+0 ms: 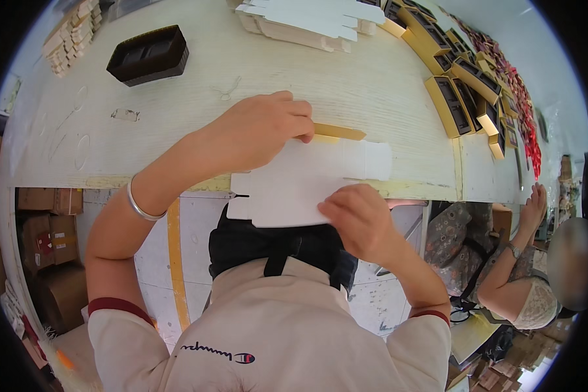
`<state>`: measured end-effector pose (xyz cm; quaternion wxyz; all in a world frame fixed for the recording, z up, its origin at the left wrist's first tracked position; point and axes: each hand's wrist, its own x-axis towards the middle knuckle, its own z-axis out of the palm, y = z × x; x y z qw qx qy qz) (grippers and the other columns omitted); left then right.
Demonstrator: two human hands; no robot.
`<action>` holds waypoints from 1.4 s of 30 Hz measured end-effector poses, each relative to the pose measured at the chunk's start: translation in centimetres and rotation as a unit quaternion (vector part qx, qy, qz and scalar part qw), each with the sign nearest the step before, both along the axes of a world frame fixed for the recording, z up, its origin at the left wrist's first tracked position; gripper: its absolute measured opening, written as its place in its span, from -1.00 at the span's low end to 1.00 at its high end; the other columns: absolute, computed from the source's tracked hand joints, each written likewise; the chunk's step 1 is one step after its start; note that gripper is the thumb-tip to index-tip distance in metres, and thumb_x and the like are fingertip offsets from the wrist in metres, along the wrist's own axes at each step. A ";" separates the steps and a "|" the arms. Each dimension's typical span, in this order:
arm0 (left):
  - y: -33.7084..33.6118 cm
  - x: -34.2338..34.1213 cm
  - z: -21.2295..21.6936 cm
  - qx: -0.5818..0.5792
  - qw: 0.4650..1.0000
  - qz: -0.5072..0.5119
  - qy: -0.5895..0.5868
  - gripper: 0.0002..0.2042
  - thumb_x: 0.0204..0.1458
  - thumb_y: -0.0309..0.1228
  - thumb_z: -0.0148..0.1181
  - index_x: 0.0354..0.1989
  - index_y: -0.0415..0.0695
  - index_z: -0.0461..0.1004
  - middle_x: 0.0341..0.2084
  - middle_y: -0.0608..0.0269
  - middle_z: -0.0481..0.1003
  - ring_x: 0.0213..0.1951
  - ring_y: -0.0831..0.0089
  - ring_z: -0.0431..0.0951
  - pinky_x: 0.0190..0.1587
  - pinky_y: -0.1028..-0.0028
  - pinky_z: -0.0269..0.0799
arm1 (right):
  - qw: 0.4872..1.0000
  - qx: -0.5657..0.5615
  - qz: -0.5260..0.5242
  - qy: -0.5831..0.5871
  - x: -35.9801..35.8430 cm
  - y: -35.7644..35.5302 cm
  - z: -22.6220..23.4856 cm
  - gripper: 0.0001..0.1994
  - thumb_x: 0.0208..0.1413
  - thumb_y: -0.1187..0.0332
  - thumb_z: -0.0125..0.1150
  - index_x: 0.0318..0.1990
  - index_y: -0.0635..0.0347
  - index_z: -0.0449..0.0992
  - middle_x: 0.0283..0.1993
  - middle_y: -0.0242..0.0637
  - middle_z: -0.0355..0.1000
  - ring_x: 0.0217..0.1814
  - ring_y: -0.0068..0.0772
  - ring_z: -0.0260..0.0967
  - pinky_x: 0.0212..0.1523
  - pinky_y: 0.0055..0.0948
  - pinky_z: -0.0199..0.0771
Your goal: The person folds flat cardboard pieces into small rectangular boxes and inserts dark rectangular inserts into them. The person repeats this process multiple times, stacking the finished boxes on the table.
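A white cardboard box blank (300,183) lies partly unfolded at the table's front edge, its near part over my lap. Along its far side a gold flap (338,132) stands up. My left hand (268,127) has its fingers bent down and closed on that far side, at the left end of the gold flap. At the near right edge, my right hand (358,219) pinches the cardboard between thumb and fingers. The undersides of both grips are hidden.
A black tray (149,55) stands at the far left of the table. Stacked white blanks (307,23) lie at the back. Several gold boxes with black inserts (449,104) crowd the right, near red ribbons (526,117). Another person's hand (534,202) is at the right.
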<state>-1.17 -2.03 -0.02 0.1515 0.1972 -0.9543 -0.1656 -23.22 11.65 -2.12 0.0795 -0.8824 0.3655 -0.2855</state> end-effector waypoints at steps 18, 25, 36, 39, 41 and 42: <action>4.1 1.7 1.4 0.011 1.000 0.024 0.002 -0.47 -0.23 -0.10 0.42 -0.19 -0.26 0.47 -0.13 0.09 0.39 -0.14 0.18 0.36 -0.06 0.31 0.36 | 0.999 -0.030 -0.037 0.025 1.9 -1.4 0.1 -0.78 -0.20 0.47 0.23 -0.31 0.26 0.46 -0.22 -0.22 0.32 -0.17 -0.22 0.33 -0.16 -0.29 0.38; 4.0 1.5 1.4 0.014 0.998 0.040 -0.052 -0.74 -0.07 -0.37 0.29 -0.24 -0.23 0.48 -0.14 0.15 0.40 -0.14 0.21 0.37 -0.06 0.34 0.36 | 0.973 0.228 -0.018 0.030 1.9 -6.0 3.2 -0.86 -0.17 0.53 0.19 -0.37 0.23 0.46 -0.31 -0.14 0.38 -0.22 -0.05 0.36 -0.25 -0.22 0.38; 5.1 -0.4 1.0 0.149 0.974 0.170 0.014 -0.78 -0.05 -0.46 0.27 -0.24 -0.31 0.49 0.02 0.11 0.31 -0.11 0.23 0.41 -0.22 0.36 0.46 | 0.973 0.204 0.024 -0.110 2.8 -4.5 2.1 -0.65 -0.06 0.61 0.18 -0.04 0.24 0.41 0.01 -0.11 0.21 -0.17 -0.12 0.38 -0.19 -0.27 0.45; 5.6 0.3 2.0 0.263 0.954 0.131 0.065 -0.60 -0.10 -0.44 0.34 -0.07 -0.33 0.44 0.21 0.06 0.14 -0.07 0.26 0.42 -0.22 0.36 0.50 | 0.972 0.211 0.066 -0.081 0.8 -5.1 2.7 -0.65 -0.11 0.62 0.24 -0.09 0.22 0.45 0.07 -0.11 0.17 -0.08 -0.09 0.39 -0.15 -0.26 0.46; 5.6 2.0 1.7 0.303 0.944 0.044 0.120 -0.37 -0.20 -0.42 0.45 0.10 -0.32 0.36 0.34 0.03 -0.02 -0.03 0.26 0.40 -0.08 0.32 0.50 | 0.970 0.220 0.070 -0.070 -0.1 -4.9 3.0 -0.66 -0.13 0.49 0.37 -0.13 0.23 0.48 0.08 -0.10 0.20 0.01 -0.04 0.37 -0.09 -0.23 0.45; 5.3 2.9 1.5 0.280 0.955 0.003 0.095 -0.35 -0.24 -0.42 0.47 0.10 -0.31 0.36 0.34 0.03 -0.01 -0.03 0.25 0.40 -0.05 0.32 0.49 | 0.976 0.199 0.075 -0.056 -0.4 -4.6 3.0 -0.63 -0.15 0.44 0.40 -0.12 0.24 0.47 0.09 -0.09 0.22 0.01 -0.04 0.36 -0.07 -0.24 0.45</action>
